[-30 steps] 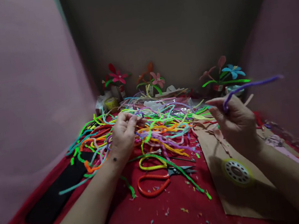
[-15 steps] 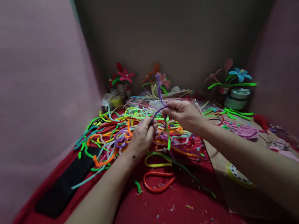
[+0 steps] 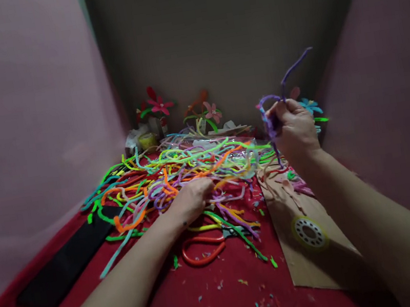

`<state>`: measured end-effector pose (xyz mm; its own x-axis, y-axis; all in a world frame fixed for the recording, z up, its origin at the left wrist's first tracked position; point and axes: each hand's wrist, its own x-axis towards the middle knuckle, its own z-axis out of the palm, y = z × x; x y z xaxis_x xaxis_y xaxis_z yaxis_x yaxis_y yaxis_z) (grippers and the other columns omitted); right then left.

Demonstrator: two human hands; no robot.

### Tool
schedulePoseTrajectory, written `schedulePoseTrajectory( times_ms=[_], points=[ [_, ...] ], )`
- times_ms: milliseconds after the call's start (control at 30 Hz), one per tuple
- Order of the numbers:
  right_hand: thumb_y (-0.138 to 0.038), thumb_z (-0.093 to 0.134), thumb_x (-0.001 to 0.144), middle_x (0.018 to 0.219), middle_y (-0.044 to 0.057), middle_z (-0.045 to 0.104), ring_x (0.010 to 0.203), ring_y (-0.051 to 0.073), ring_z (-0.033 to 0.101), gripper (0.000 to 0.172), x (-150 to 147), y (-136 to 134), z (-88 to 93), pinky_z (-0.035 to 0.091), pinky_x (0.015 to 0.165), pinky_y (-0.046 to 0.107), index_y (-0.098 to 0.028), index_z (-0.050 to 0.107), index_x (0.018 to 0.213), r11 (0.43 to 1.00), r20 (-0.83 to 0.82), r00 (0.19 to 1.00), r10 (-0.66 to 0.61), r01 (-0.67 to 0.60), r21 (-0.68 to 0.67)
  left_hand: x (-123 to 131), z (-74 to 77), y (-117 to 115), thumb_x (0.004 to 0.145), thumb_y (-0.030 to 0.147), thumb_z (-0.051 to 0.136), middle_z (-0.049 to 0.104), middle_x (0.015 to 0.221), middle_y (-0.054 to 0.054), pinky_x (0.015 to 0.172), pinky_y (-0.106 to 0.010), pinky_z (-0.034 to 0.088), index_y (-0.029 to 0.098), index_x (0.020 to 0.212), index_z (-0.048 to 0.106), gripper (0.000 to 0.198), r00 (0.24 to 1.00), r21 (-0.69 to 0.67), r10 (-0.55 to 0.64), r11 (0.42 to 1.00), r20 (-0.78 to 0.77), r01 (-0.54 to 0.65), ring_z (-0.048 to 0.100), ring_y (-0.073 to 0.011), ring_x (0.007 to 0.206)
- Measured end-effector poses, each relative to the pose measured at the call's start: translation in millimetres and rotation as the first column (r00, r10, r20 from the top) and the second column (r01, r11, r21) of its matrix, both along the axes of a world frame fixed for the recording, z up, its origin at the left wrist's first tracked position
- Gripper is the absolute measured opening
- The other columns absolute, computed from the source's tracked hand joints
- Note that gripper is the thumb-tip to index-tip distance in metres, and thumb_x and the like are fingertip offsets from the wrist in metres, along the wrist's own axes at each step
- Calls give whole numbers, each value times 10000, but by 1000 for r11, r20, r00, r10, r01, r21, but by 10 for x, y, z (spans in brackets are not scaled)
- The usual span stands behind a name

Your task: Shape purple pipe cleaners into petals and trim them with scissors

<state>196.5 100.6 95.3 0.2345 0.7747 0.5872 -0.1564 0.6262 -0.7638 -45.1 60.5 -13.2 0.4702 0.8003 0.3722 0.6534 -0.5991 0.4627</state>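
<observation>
I note one head-worn camera, close above the near edge of the table (image 3: 212,297), facing forward and down toward its far edge.

The left hand (image 3: 196,194) and right hand (image 3: 296,128) are both bare, as are the left forearm (image 3: 130,269) and right forearm (image 3: 374,215) behind them, each broadening away from a slimmer wrist. A small, round, dark spot (image 3: 185,223) marks the left wrist just behind that hand, whose fingers are blurred.
</observation>
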Motion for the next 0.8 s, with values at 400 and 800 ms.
schedulePoseTrajectory(
  times_ms=[400, 800],
  points=[
    [-250, 454, 846, 605, -41, 566, 500, 92, 551, 126, 301, 29, 22, 441, 493, 229, -215, 474, 726, 997, -57, 996, 63, -66, -42, 363, 281, -119, 828, 280, 491, 553, 952, -70, 798, -334, 427, 182, 969, 545, 180, 992, 165, 81, 982, 99, -96, 536, -199, 902],
    [-195, 321, 917, 647, -27, 536, 570, 76, 554, 230, 299, -562, 490, 436, 526, 208, -205, 517, 798, 997, 28, 998, 61, -62, 44, 1691, 99, 459, 859, 310, 500, 567, 1106, -88, 799, -396, 488, 145, 1112, 537, 304, 1000, -275, 9, 962, -3, -9, 571, -198, 945]
  ],
)
